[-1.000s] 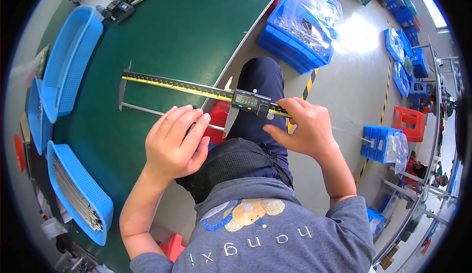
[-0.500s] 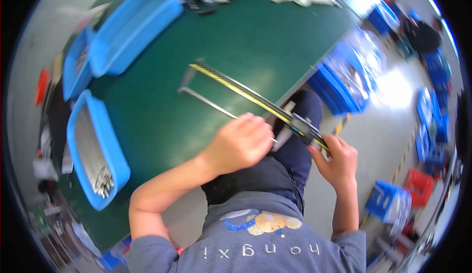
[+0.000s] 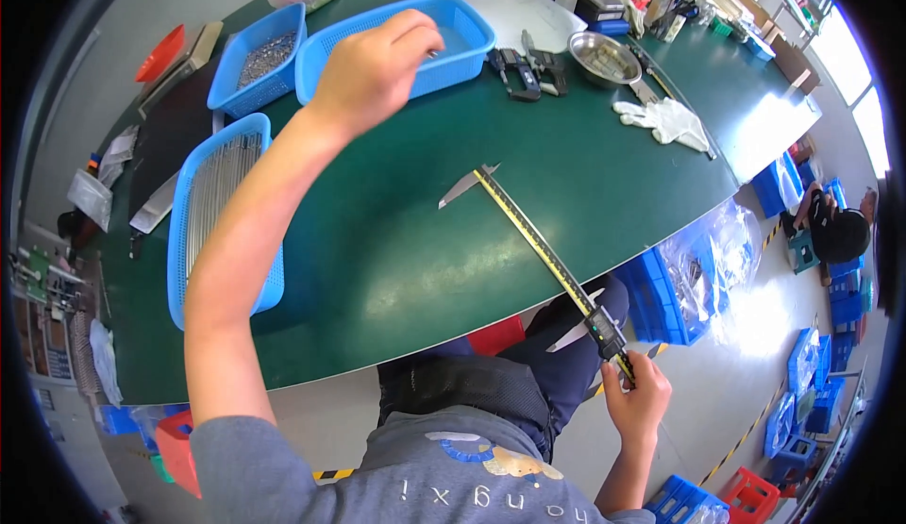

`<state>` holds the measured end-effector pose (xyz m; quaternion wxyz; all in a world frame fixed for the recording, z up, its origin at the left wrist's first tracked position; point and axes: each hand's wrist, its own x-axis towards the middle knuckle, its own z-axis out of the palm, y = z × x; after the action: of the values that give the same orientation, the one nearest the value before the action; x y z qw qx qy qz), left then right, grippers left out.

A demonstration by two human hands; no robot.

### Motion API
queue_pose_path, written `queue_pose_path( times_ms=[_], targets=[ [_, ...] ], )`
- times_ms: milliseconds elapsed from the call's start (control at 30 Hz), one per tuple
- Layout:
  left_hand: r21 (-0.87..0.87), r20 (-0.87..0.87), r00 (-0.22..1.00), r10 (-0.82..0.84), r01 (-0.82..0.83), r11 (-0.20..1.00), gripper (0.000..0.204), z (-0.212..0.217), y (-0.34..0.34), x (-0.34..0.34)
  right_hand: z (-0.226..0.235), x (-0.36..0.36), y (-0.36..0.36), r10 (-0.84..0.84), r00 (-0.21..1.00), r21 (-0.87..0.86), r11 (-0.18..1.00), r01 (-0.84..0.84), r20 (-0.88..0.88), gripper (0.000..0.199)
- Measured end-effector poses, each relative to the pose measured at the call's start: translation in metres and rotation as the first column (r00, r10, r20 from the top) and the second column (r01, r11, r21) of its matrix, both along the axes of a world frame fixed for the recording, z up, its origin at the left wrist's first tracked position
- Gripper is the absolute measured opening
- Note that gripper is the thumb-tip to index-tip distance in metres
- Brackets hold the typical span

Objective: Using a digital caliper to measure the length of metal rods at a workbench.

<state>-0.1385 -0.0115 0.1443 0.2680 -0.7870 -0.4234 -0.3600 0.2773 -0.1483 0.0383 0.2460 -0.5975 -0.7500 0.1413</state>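
My left hand (image 3: 370,76) is raised over the long blue basket (image 3: 326,29) at the back of the table. Its fingers are closed on a thin metal rod (image 3: 432,53); only a small bright tip shows past them. At the front edge, my right hand (image 3: 640,394) grips the lower end of a long digital caliper (image 3: 533,239). The caliper slants up and left across the table edge, its jaws wide apart with nothing between them. Another blue basket (image 3: 272,283), on the left behind my left forearm, holds many thin metal rods (image 3: 222,180) lying lengthwise.
A smaller blue basket (image 3: 222,90) of small metal pieces stands at the back left. Smaller calipers (image 3: 517,76), a metal bowl (image 3: 604,58) and a white glove (image 3: 665,123) lie along the back of the green table (image 3: 396,269). Blue crates (image 3: 665,298) stand on the floor at right; a person sits beyond.
My left hand has moved from beside the caliper up and away to the long basket, taking the rod out from between the jaws. The right hand still holds the caliper; the view has shifted.
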Motion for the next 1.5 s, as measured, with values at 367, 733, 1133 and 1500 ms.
queue_pose_path(
  times_ms=[367,733,1133,1500],
  targets=[
    [-0.737,-0.066,0.834,0.548,-0.411,0.536,0.024,-0.033,0.033,-0.139,-0.006,0.000,0.001,-0.042,0.999,0.037,0.998,0.042,-0.012,0.030],
    [-0.172,-0.100,0.966,0.240,-0.254,0.952,0.020,-0.003,-0.013,-0.087,0.002,-0.004,0.002,-0.017,0.999,-0.005,1.000,0.017,-0.034,0.036],
    [-0.200,-0.211,0.914,-0.346,0.306,0.931,0.026,-0.079,-0.130,0.127,0.008,-0.004,0.006,0.026,0.999,-0.033,0.999,-0.027,-0.027,0.034],
    [-0.209,-0.070,0.960,-0.271,0.251,0.945,0.013,-0.118,-0.109,0.115,0.010,-0.004,0.005,0.019,1.000,-0.032,0.999,-0.019,0.001,0.034]
  ],
)
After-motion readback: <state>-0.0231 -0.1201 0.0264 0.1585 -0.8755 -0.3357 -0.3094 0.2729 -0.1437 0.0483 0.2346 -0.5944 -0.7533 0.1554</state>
